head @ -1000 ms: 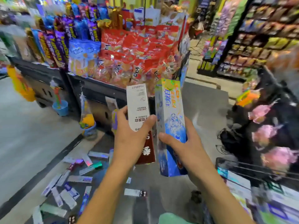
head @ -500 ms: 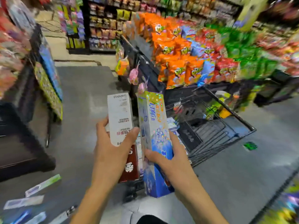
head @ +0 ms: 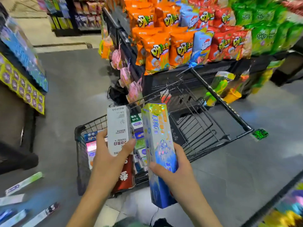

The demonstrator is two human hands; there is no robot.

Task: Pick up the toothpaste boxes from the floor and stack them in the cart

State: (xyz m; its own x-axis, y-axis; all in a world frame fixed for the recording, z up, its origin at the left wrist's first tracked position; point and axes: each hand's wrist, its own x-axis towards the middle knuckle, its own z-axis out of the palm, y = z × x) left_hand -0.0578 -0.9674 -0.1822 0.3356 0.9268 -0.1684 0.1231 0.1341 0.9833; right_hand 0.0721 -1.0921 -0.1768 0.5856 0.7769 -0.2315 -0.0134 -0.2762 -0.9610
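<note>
Two toothpaste boxes held upright over the cart [head: 78, 145]: white box [head: 118, 128] gripped in left hand [head: 108, 163], blue box [head: 159, 149] in right hand [head: 177, 171].

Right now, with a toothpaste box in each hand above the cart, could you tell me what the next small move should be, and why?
Probably lower the left hand and set its white box on the boxes already stacked in the cart. Both hands hold boxes upright over that stack, and the right hand with the blue box can follow.
</note>
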